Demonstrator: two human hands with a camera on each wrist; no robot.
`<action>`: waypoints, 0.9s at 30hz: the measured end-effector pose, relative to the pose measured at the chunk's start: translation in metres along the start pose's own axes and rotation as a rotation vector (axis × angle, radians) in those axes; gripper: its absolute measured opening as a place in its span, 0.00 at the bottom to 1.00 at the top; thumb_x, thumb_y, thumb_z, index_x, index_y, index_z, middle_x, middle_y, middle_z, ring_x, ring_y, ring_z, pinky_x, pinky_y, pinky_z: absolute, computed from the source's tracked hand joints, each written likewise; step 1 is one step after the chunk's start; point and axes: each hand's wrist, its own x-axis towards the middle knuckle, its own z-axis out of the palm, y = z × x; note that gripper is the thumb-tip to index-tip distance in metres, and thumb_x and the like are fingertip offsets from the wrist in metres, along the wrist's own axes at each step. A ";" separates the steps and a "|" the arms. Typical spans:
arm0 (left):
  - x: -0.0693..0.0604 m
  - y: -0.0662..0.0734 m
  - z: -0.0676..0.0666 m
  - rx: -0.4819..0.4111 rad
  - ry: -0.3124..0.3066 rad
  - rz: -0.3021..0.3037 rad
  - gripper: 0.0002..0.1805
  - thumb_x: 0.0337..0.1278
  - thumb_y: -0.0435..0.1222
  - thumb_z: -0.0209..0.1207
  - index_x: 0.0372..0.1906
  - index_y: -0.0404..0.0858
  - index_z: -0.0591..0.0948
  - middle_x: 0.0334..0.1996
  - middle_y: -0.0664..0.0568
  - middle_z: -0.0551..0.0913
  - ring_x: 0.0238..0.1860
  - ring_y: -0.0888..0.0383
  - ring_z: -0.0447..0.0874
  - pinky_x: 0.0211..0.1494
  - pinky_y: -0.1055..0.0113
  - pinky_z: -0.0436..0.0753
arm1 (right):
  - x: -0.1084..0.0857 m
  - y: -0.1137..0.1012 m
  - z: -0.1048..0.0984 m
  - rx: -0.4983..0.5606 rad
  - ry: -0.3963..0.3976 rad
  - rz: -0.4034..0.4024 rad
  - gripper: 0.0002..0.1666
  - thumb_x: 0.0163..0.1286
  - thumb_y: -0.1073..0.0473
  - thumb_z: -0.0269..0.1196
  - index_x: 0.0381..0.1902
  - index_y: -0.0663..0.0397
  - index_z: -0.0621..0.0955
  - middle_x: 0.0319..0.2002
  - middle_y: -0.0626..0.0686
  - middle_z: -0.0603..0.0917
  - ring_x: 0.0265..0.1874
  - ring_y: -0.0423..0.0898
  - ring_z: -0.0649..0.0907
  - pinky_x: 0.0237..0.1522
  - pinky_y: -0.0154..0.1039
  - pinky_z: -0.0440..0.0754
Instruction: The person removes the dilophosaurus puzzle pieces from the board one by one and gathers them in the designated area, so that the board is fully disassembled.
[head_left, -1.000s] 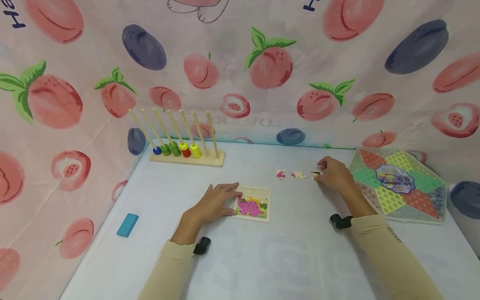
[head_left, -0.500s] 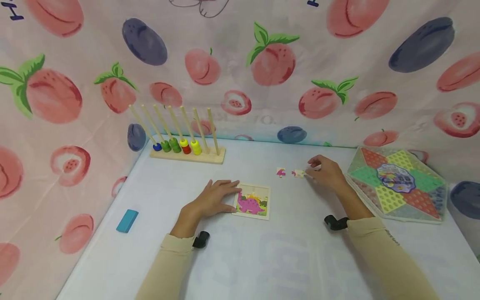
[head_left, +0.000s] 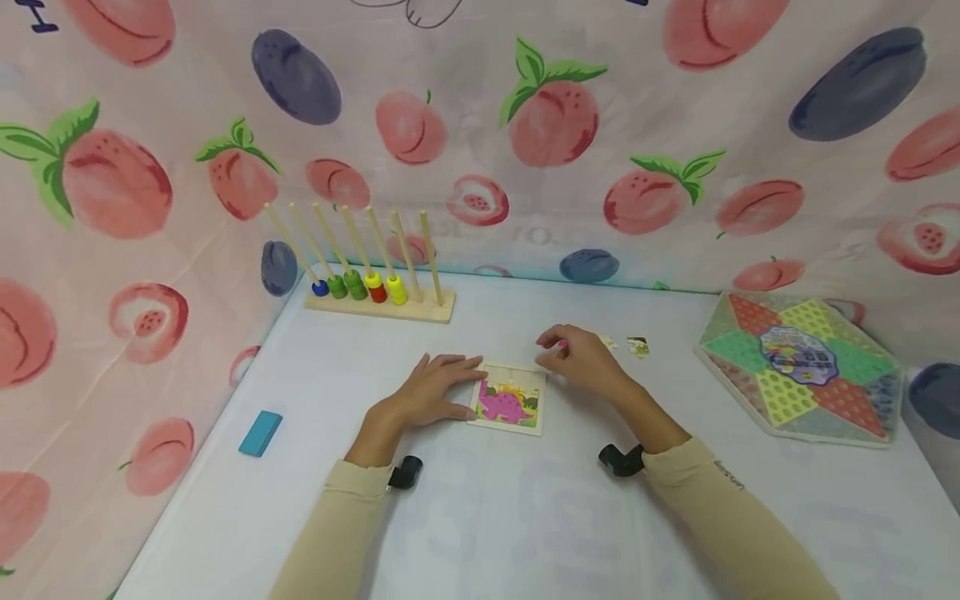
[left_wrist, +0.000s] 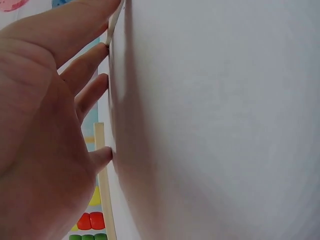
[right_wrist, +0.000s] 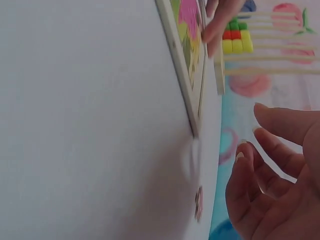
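Observation:
My left hand (head_left: 427,392) rests at the left side of a small wooden jigsaw puzzle board (head_left: 508,429) with a pink dinosaur picture. Its fingers are fairly straight and touch the board's edge and the table. The board's upper part shows bare wood. My right hand (head_left: 585,360) hovers by the board's upper right corner, thumb and fingers apart and nothing between them in the right wrist view. Beneath it lies a pink puzzle piece (right_wrist: 199,204), partly hidden by fingers in the head view. To the right lie a pale puzzle piece (head_left: 608,342), partly covered, and a darker puzzle piece (head_left: 637,347).
A wooden bead rack (head_left: 378,308) with coloured beads on upright rods stands at the back left. A blue block (head_left: 260,433) lies at the left. A hexagonal star-patterned game board (head_left: 798,367) lies at the right. A fruit-print cloth (head_left: 480,125) hangs behind the table.
My right hand has moved left from the darker puzzle piece, past the pale one, to above the pink piece beside the board. My left hand stays on the board's left side.

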 end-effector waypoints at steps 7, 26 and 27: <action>0.002 -0.003 0.000 0.005 0.015 0.010 0.36 0.58 0.51 0.70 0.71 0.50 0.75 0.80 0.57 0.65 0.81 0.49 0.57 0.83 0.32 0.41 | 0.003 -0.018 0.020 0.051 -0.093 -0.085 0.16 0.69 0.55 0.69 0.51 0.55 0.84 0.50 0.55 0.87 0.44 0.48 0.86 0.38 0.34 0.84; 0.007 0.004 0.001 -0.006 0.031 -0.036 0.31 0.58 0.48 0.70 0.66 0.48 0.76 0.78 0.55 0.66 0.80 0.48 0.57 0.82 0.30 0.41 | 0.005 -0.026 0.042 -0.049 -0.262 -0.248 0.15 0.63 0.62 0.73 0.49 0.51 0.90 0.43 0.49 0.92 0.34 0.37 0.82 0.36 0.28 0.80; 0.006 0.004 0.001 -0.007 0.028 -0.037 0.31 0.58 0.48 0.70 0.66 0.48 0.76 0.78 0.54 0.66 0.80 0.48 0.57 0.82 0.30 0.41 | 0.005 -0.026 0.043 -0.048 -0.259 -0.249 0.15 0.63 0.62 0.73 0.48 0.51 0.90 0.43 0.49 0.93 0.34 0.38 0.82 0.36 0.28 0.81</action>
